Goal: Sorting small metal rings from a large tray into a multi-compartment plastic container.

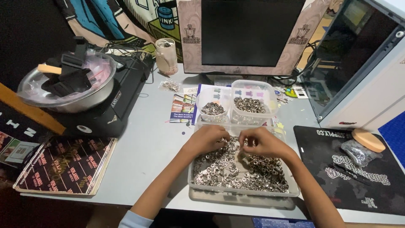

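My left hand [207, 138] rests palm down over the upper left part of a shallow clear plastic tray [198, 192]. The fingers are curled narrow, tips pressed into the heap of small silver metal rings [236, 169] that fills the tray. Whether a ring is pinched between them, I cannot tell; the fingertips are buried in the pile.

My right hand [262, 142] sits just beside the left, over the upper middle of the same tray. Its fingers are also drawn close together, tips down among the rings. The two hands nearly meet at the fingertips. Whether this hand holds anything is likewise hidden.

The tray stands on the grey table [143, 147], near its front edge, directly before me.

Behind the tray, touching or just beside its far rim, stand two clear containers:
- a small round tub [213, 110] on the left, partly filled with rings;
- a larger rectangular box [253, 101] on the right, also holding rings.

A dark monitor [249, 33] stands behind these. To the left, a metal bowl [67, 86] rests on a black appliance. To the right lies a black mat [350, 169] bearing a small clear bag of metal parts [357, 152] and a tan round pad [368, 140].
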